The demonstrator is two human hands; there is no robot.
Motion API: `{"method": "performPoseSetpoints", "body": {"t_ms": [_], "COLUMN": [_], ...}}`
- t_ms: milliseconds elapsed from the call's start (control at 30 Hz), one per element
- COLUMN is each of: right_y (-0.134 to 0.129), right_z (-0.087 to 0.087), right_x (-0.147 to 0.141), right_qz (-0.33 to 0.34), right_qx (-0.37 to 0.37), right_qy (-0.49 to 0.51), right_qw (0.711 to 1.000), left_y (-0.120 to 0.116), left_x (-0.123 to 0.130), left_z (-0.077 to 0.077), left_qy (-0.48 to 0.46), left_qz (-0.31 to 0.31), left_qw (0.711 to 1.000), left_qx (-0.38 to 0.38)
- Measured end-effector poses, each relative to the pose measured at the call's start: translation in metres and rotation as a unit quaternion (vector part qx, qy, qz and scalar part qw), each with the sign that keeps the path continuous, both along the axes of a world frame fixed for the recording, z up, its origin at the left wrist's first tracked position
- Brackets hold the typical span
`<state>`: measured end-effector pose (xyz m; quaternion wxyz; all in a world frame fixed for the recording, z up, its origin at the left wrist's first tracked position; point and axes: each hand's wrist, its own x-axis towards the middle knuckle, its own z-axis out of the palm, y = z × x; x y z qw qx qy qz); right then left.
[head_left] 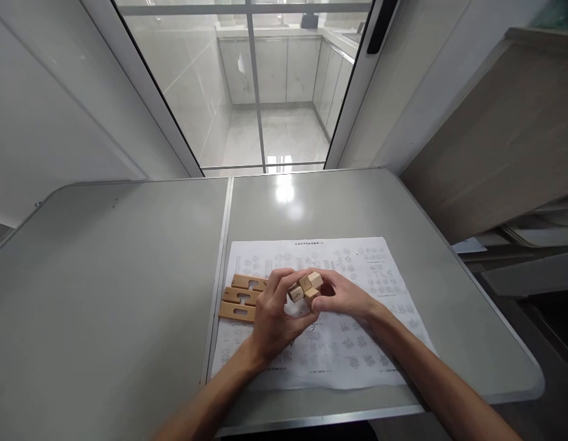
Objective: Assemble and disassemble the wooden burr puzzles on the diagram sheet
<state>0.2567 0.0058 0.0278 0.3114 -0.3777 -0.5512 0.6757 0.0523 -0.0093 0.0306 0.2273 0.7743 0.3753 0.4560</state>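
Observation:
Above the printed sheet, a small cluster of light wooden blocks point(305, 287) is held between both hands, with its square ends facing up. My left hand point(275, 311) curls round the cluster from the left, thumb beneath it. From the right, the thumb and fingers of my right hand point(341, 295) pinch the same cluster. Several flat wooden pieces with slots point(240, 296) lie side by side just left of my left hand, which hides their right ends.
A large white sheet point(371, 331) with small printed diagrams lies under the hands on the grey table point(141, 275). A metal seam point(222, 236) crosses the table left of the sheet. Beyond the far edge stands a glazed door; shelves are at the right.

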Motion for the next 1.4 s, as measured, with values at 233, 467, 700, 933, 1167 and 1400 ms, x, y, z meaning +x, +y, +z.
{"method": "performPoseSetpoints", "body": {"t_ms": [233, 467, 700, 933, 1167, 1400], "right_y": [-0.002, -0.002, -0.004, -0.005, -0.005, -0.005], "right_z": [0.001, 0.005, 0.009, 0.004, 0.002, -0.001], "right_x": [0.001, 0.002, -0.001, 0.0, -0.002, -0.003], "right_qz": [0.011, -0.12, -0.119, -0.096, -0.059, -0.05], "right_qx": [0.065, 0.18, 0.261, 0.243, 0.134, 0.046], "right_qy": [-0.005, -0.072, -0.138, -0.13, -0.073, -0.027], "right_qw": [0.998, 0.974, 0.948, 0.956, 0.987, 0.997], "left_y": [-0.002, -0.001, 0.002, 0.002, -0.003, -0.001], "left_x": [0.001, 0.002, 0.0, -0.001, 0.002, 0.002], "left_z": [-0.001, 0.004, 0.007, 0.008, 0.002, -0.002], "left_qy": [-0.054, -0.133, -0.17, -0.17, -0.112, -0.073], "left_qz": [-0.039, -0.04, -0.101, -0.135, -0.079, -0.068], "left_qw": [0.996, 0.97, 0.93, 0.905, 0.964, 0.975], "left_qx": [-0.063, -0.201, -0.309, -0.365, -0.226, -0.2]}}
